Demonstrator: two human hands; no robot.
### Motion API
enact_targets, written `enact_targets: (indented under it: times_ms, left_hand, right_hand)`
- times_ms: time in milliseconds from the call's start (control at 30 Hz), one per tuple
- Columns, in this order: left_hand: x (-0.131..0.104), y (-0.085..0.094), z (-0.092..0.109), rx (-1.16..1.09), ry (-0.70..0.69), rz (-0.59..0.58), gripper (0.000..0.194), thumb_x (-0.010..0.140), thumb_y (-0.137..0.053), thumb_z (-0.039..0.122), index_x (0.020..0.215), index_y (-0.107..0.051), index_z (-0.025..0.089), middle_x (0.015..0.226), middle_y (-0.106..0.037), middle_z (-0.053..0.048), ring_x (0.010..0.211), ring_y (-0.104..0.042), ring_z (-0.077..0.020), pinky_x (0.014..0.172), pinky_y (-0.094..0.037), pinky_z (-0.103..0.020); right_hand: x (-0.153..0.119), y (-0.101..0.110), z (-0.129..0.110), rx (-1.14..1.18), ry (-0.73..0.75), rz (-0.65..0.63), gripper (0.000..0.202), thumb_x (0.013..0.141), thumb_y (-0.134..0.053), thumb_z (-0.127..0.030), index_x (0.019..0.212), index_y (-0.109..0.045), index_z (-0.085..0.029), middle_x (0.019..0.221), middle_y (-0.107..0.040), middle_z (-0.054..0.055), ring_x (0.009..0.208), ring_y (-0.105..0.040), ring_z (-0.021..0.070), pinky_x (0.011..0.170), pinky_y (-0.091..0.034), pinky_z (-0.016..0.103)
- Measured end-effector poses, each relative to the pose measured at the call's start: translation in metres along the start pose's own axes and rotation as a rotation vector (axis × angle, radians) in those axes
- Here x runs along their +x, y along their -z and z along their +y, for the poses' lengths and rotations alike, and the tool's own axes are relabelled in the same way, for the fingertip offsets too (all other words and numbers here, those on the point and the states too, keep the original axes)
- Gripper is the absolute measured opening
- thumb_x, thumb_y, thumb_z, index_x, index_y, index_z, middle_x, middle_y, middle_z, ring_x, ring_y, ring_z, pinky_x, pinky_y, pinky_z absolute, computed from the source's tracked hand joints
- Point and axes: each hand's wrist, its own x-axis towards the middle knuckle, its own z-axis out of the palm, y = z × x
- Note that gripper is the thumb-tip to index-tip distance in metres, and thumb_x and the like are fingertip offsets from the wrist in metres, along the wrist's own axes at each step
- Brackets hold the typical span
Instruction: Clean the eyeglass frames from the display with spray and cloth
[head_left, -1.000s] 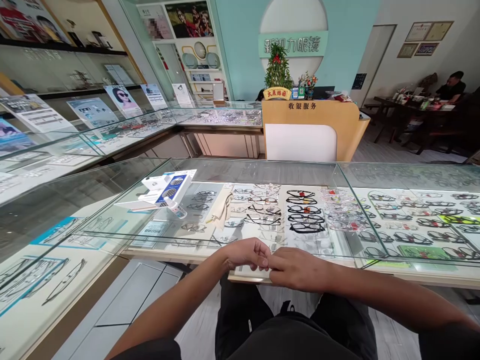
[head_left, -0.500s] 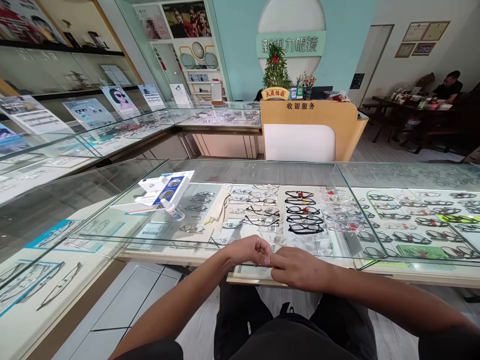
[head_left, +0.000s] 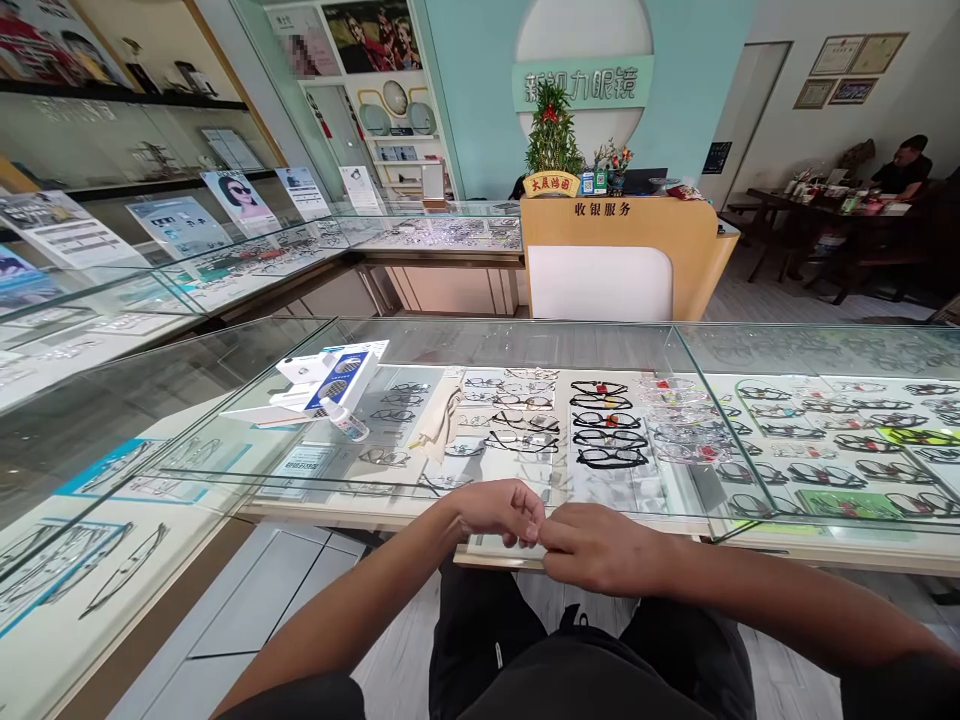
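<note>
Hands fingertip to fingertip at the glasses counter
So, 12 being straight ahead of the hands: the left hand has its fingers loosely curled and the right hand is bent in to meet it, fingertips basically together. Can't tell how tightly they're closed or if something tiny is pinched in there. They're at the near edge of the glass display case, above a pale ledge. Closest stuff: black-framed glasses stacked in a column at 1 o'clock, a beige cloth around 11, and a small white bottle tilted over at 10.
</note>
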Motion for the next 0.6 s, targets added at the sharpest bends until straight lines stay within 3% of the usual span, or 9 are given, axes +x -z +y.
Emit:
enact_targets:
  times_ms: [100,233,400,600]
  left_hand:
    - [0.003,0.003,-0.002,0.055,0.031,-0.125,0.038,0.06,-0.1,0.039,0.078,-0.077,0.015,0.064,-0.071,-0.002,0.056,-0.061,-0.0104,0.047,-0.043,-0.017]
    - [0.005,0.001,0.001,0.131,0.019,-0.202,0.03,0.064,-0.096,0.036,0.076,-0.078,0.015,0.061,-0.069,-0.001,0.052,-0.058,-0.01,0.046,-0.044,-0.017]
    - [0.004,-0.001,0.006,0.211,0.015,-0.208,0.028,0.068,-0.094,0.036,0.079,-0.08,0.015,0.06,-0.067,-0.001,0.05,-0.056,-0.0098,0.045,-0.042,-0.018]
    - [0.004,-0.001,0.006,0.269,0.024,-0.209,0.027,0.072,-0.092,0.039,0.08,-0.079,0.015,0.062,-0.068,-0.001,0.051,-0.056,-0.0098,0.046,-0.043,-0.018]
  right_hand:
    - [0.002,0.003,-0.005,0.009,0.068,0.0,0.03,0.109,-0.046,-0.017,0.09,-0.069,-0.019,0.102,-0.072,0.005,0.082,-0.057,0.0175,0.068,-0.035,0.033]
    - [0.004,-0.002,-0.007,0.029,0.073,-0.029,0.028,0.108,-0.048,-0.016,0.091,-0.07,-0.02,0.1,-0.07,0.005,0.083,-0.056,0.0168,0.067,-0.034,0.032]
    - [0.0,-0.01,-0.007,0.045,0.075,-0.03,0.025,0.108,-0.049,-0.017,0.096,-0.071,-0.019,0.102,-0.069,0.005,0.084,-0.054,0.0169,0.069,-0.033,0.031]
    - [0.0,-0.006,-0.008,0.051,0.063,-0.051,0.024,0.108,-0.051,-0.017,0.094,-0.07,-0.019,0.104,-0.07,0.005,0.082,-0.054,0.0164,0.069,-0.031,0.031]
